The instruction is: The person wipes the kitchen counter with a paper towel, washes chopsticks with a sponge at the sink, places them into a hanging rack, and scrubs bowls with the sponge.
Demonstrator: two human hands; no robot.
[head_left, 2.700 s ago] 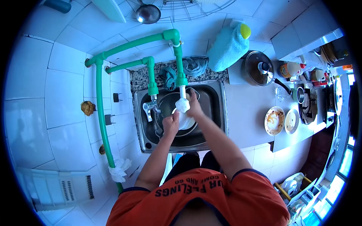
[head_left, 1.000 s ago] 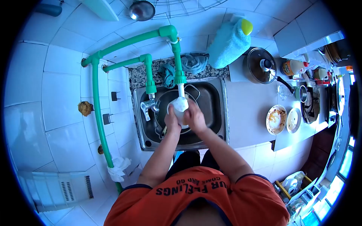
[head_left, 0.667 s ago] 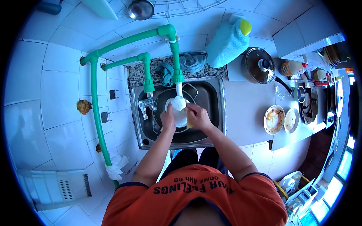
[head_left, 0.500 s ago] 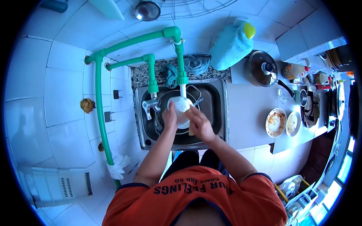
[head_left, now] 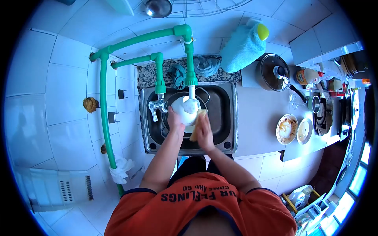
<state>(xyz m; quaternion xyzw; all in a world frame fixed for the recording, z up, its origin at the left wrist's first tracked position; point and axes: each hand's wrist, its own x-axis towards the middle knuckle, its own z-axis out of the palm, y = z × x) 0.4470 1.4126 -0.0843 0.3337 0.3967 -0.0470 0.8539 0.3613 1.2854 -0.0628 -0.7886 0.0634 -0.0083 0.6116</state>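
Under the white tap nozzle point(head_left: 191, 105), my left hand point(head_left: 175, 119) is closed on the left edge of a white bowl point(head_left: 182, 113). My right hand point(head_left: 204, 132) grips a yellowish sponge point(head_left: 195, 134) at the bowl's right side. Both hands are over the steel sink point(head_left: 221, 147), where a large round pan with a wire-like handle point(head_left: 203, 93) lies below the bowl. The nozzle hides part of the bowl. A second, metal tap point(head_left: 156, 105) stands left of my left hand.
Green pipes point(head_left: 104, 98) run along the wall and over the sink. Crumpled cloths point(head_left: 178, 76) lie behind it. On the right counter are a lidded pan point(head_left: 272, 72), a food-stained bowl point(head_left: 286, 129), a pale dish point(head_left: 304, 131) and a small pot point(head_left: 314, 104).
My right hand has moved down along the bowl's right side, and the sponge now shows more. The bowl is turned to show more of its white surface. The camera view has shifted slightly.
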